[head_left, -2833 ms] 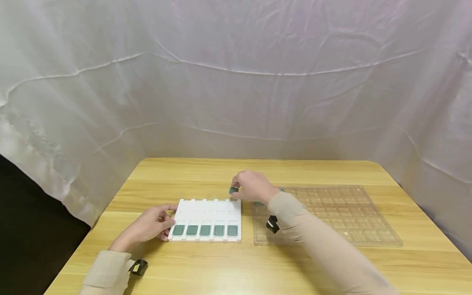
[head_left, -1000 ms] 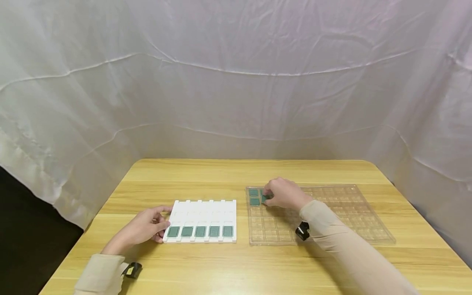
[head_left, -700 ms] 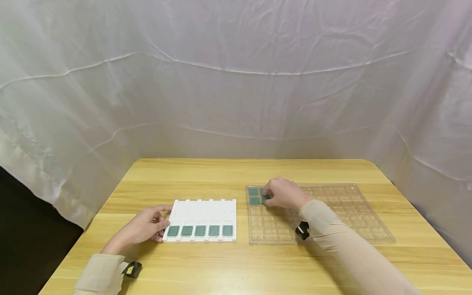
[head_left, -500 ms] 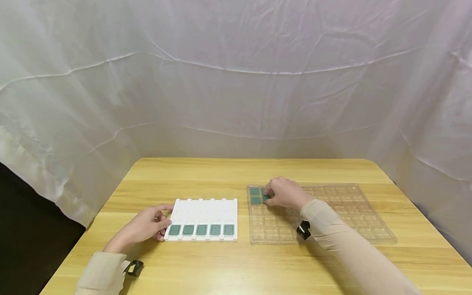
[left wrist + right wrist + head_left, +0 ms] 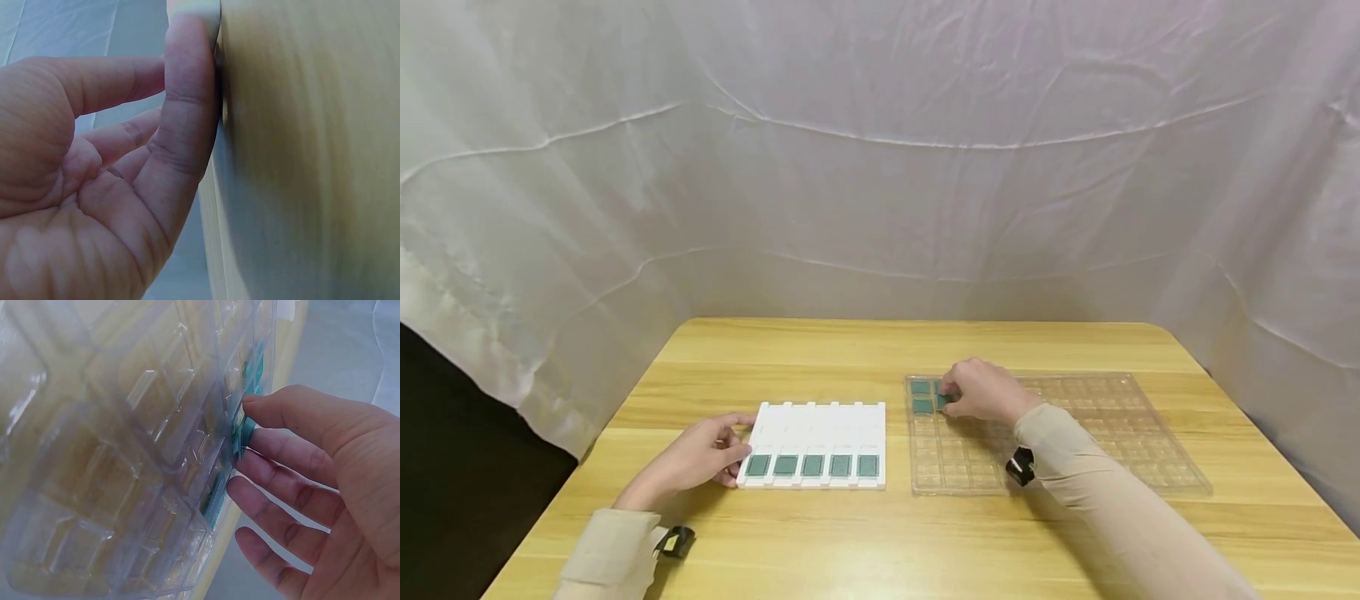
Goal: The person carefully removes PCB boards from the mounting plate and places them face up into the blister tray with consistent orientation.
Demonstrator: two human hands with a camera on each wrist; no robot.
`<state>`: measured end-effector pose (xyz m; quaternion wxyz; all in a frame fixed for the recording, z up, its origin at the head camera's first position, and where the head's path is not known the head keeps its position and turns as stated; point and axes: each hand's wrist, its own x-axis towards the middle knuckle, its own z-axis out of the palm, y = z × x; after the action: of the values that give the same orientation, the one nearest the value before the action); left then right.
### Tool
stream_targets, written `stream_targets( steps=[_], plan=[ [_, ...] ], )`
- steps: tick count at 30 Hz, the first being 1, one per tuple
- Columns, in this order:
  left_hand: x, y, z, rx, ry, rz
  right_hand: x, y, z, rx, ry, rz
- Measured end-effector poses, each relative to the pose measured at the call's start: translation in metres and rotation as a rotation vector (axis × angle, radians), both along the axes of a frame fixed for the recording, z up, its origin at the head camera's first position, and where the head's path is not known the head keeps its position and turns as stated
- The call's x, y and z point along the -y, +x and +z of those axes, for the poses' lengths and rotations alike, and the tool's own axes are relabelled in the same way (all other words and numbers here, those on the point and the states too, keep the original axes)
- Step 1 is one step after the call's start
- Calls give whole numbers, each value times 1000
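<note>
My left hand (image 5: 700,457) holds the left edge of a white tray (image 5: 820,429), thumb near the top face. In the left wrist view only a pale bit of that tray shows beyond the fingertips. Green square chips (image 5: 812,466) fill the tray's front row; the rows behind hold none. On the right, my right hand (image 5: 988,392) reaches into the back left of a clear compartment tray (image 5: 1097,437). Its thumb and fingers pinch a slightly tilted green chip (image 5: 241,439) at a second-column compartment. Beside it, more green chips (image 5: 922,406) lie in the leftmost column, and another sits behind the held one.
Both trays lie on a wooden table (image 5: 820,537) with a gap between them. Pale curtains (image 5: 880,200) hang behind the table and at its sides. Each wrist carries a black camera mount (image 5: 1021,467); the right forearm crosses above the clear tray's front part.
My right hand has moved right, carrying a green chip from the white tray's back right corner to the clear tray, and stays there over the last second. My left hand keeps its place.
</note>
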<state>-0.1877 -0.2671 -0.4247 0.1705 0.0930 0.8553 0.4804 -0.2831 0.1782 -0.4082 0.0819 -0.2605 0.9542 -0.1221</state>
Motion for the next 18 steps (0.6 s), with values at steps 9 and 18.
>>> stream_targets(
  steps=[9, 18],
  plan=[
    [0, 0, 0, 1, 3, -4, 0, -1, 1, 4, -4, 0],
    [1, -1, -2, -3, 1, 6, 0, 0, 1, 2, -6, -6]
  ],
)
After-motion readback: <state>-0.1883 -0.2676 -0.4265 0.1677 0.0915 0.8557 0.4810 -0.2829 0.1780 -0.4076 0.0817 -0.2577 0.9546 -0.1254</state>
